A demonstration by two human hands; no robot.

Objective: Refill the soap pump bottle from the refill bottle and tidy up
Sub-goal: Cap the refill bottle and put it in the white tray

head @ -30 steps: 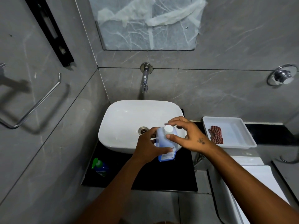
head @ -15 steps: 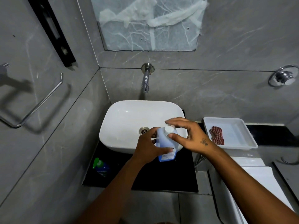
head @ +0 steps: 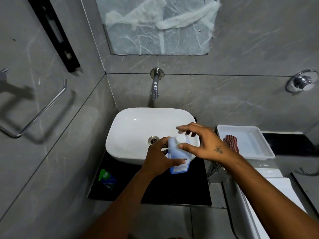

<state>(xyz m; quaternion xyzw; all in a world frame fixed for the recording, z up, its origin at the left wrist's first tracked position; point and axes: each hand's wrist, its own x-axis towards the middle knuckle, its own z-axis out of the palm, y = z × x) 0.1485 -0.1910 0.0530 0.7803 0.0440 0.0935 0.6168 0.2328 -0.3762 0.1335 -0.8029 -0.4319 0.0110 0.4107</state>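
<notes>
A blue refill bottle [head: 178, 156] with a white cap [head: 180, 139] is held upright over the front edge of the white basin [head: 138, 125]. My left hand [head: 159, 160] is wrapped around the bottle's body. My right hand [head: 205, 144] hovers over the cap, with the thumb and fingers spread around it and touching its sides. The soap pump bottle [head: 107, 179], blue with a green pump head, stands on the black counter [head: 155, 188] at the front left of the basin.
A wall tap [head: 155, 87] juts out above the basin. A white tray [head: 250, 140] with a red checked cloth [head: 231, 143] sits to the right. A white toilet tank [head: 269, 195] is at lower right, a towel ring [head: 34, 114] on the left wall.
My right hand's fingers have turned and spread around the white cap. The bottle and my left hand stay in about the same place.
</notes>
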